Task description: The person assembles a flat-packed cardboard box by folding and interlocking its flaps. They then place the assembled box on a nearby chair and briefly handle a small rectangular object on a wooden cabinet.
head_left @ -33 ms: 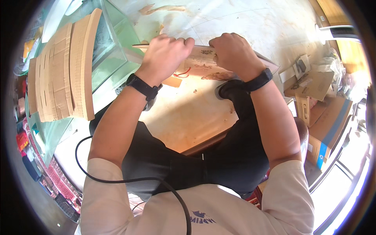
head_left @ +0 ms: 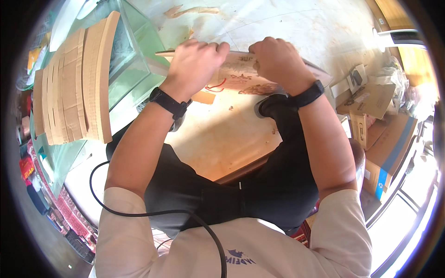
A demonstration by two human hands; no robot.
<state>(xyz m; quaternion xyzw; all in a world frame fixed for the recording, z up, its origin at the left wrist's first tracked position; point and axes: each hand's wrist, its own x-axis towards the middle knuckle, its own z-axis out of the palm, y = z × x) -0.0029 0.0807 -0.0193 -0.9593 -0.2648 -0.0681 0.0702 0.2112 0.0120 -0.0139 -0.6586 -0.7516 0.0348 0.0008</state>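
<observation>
Beyond my knees, a printed cardboard panel (head_left: 236, 74) stands on edge above the floor, its long top edge running left to right. My left hand (head_left: 197, 60) curls over that edge on the left. Over the same edge, to the right of centre, my right hand (head_left: 278, 62) is closed; its fingertips are hidden behind the panel. A red cord (head_left: 217, 86) hangs at the panel's near face. A small brown cardboard piece (head_left: 204, 97) lies just below it. Both wrists wear black bands.
A stack of cut cardboard strips (head_left: 76, 83) rests on a glass tank (head_left: 134, 51) at left. A taped carton (head_left: 391, 148) and flattened cardboard (head_left: 371, 99) sit at right. Torn cardboard scraps (head_left: 192, 11) lie on the far floor. A black cable (head_left: 153, 213) crosses my lap.
My hands and the cardboard panel have shifted very slightly, the right hand a little upward. Both grips look the same.
</observation>
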